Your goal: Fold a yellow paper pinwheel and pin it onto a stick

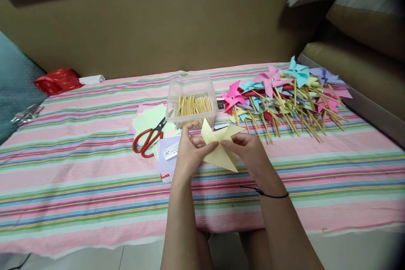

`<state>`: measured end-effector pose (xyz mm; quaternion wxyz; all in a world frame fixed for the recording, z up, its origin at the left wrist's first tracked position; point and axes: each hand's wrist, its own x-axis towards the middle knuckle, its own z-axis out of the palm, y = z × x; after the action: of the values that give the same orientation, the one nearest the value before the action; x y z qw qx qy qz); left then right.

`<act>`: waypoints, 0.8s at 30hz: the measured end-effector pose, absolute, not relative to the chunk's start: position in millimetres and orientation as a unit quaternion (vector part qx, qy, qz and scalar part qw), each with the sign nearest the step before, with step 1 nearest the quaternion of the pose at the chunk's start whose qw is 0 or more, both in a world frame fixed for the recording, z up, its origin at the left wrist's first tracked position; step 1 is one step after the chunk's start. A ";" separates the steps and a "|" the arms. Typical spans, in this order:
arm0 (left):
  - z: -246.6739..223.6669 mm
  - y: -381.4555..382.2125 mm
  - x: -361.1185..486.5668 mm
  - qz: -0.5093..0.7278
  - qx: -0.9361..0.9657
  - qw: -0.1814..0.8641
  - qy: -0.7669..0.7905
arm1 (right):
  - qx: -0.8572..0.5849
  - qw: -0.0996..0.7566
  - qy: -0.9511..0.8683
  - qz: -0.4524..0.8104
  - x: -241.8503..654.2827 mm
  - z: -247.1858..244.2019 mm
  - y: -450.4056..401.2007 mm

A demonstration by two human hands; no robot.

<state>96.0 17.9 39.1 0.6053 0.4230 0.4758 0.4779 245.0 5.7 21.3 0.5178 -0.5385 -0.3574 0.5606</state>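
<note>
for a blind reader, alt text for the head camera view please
A person's left hand and right hand hold a yellow paper pinwheel over a striped cloth. Nearby are a clear box of sticks, red-handled scissors, coloured paper and, at right, a pile of colourful pinwheels.

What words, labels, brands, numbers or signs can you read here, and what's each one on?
None is legible.
White packet on the lilac paper: dark print, too small and blurred to read.
Small dark item beside the clear plastic box: too blurred to tell whether it bears letters.
Folded pale yellow paper: no writing visible.
</note>
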 end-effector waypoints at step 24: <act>33.9 23.2 99.2 0.550 0.323 0.593 0.491 | -0.485 0.576 -0.325 0.572 245.5 25.7 5.8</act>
<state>99.2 23.2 33.9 0.5931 0.3227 0.4914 0.5501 245.5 5.8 25.7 0.5763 -0.4850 -0.3254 0.5716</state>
